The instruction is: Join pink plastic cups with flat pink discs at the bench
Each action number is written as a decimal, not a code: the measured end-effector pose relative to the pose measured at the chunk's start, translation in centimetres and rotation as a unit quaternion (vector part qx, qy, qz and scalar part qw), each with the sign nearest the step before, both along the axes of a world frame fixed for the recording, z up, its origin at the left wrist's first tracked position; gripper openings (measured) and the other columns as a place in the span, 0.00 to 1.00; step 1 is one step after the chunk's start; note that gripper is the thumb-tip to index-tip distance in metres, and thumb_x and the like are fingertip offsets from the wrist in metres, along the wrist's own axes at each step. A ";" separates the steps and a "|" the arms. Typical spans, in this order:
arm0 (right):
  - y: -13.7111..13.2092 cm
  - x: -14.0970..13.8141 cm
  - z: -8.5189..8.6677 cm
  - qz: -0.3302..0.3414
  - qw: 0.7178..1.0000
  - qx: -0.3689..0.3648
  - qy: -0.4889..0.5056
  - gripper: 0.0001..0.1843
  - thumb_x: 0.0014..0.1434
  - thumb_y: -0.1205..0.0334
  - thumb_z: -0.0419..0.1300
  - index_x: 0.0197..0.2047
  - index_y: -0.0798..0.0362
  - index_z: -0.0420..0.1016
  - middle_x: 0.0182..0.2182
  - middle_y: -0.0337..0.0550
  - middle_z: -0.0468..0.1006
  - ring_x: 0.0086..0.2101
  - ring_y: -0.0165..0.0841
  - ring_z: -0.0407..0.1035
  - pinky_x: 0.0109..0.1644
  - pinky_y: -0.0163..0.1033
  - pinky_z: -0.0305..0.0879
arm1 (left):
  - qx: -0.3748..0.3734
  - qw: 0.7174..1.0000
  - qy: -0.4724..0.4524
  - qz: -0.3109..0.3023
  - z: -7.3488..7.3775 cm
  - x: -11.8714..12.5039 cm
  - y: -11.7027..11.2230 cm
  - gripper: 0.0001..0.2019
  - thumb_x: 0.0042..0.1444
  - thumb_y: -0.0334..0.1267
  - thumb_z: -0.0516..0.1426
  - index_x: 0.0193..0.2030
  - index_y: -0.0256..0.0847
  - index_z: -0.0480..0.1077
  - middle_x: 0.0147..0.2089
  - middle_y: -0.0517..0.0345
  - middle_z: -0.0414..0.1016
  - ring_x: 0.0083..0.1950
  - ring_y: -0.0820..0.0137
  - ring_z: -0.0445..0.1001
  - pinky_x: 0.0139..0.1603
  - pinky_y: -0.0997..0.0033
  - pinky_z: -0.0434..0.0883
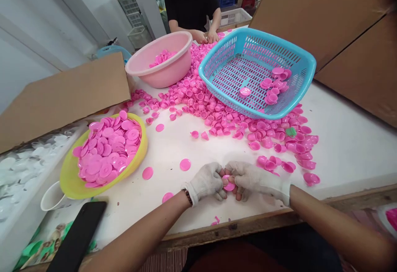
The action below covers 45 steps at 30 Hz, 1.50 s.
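In the head view, the left hand (206,182) and the right hand (252,179), both in white knitted gloves, meet at the near edge of the white table (341,152), their fingers pinched together from both sides on one small round pink plastic piece (228,184). A yellow plastic bowl of flat pink discs (107,156) sits to the left, a black phone (77,239) near it, while a heap of pink plastic cups (235,119) spreads beyond the hands around a blue plastic basket (257,71) and a pink plastic basin (161,58), where another person's hands (206,37) work
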State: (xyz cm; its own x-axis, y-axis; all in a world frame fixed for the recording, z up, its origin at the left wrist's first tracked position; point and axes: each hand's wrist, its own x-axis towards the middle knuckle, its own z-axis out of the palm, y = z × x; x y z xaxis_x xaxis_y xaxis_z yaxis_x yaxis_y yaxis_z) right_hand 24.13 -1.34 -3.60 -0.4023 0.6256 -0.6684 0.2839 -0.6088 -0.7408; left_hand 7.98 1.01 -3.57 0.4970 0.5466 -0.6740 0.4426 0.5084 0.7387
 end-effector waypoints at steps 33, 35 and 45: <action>1.5 7.4 4.6 -0.283 0.869 0.405 0.025 0.10 0.57 0.62 0.52 0.44 0.49 0.64 0.30 0.36 0.73 0.26 0.29 0.69 0.28 0.34 0.64 | 0.475 0.797 0.365 -0.072 1.5 -8.6 1.8 0.03 0.52 0.29 0.51 0.34 0.38 0.64 0.39 0.52 0.66 0.34 0.69 0.67 0.36 0.69 0.65; 1.6 8.1 3.1 -0.180 0.862 0.441 -0.172 0.07 0.56 0.67 0.51 0.38 0.52 0.68 0.29 0.39 0.72 0.29 0.31 0.68 0.33 0.35 0.63 | 0.480 0.804 0.350 -0.025 1.0 -8.9 1.7 0.02 0.52 0.31 0.52 0.34 0.39 0.63 0.37 0.55 0.66 0.32 0.70 0.66 0.36 0.69 0.64; 1.0 2.3 1.8 0.026 0.880 0.351 -0.319 0.13 0.53 0.75 0.49 0.34 0.55 0.73 0.36 0.47 0.75 0.39 0.34 0.69 0.41 0.35 0.61 | 0.178 0.972 0.001 0.152 1.2 -5.5 -1.3 0.13 0.50 0.40 0.57 0.41 0.37 0.63 0.29 0.60 0.70 0.25 0.74 0.70 0.25 0.74 0.68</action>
State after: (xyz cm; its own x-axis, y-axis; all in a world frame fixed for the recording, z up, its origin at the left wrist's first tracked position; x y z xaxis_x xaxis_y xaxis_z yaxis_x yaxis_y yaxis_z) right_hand 26.46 -0.34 -1.79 -0.1253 0.9664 -0.2244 0.7924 -0.0387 -0.6088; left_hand 2.50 -0.30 -2.39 0.2747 0.8668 -0.4163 0.3126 0.3289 0.8911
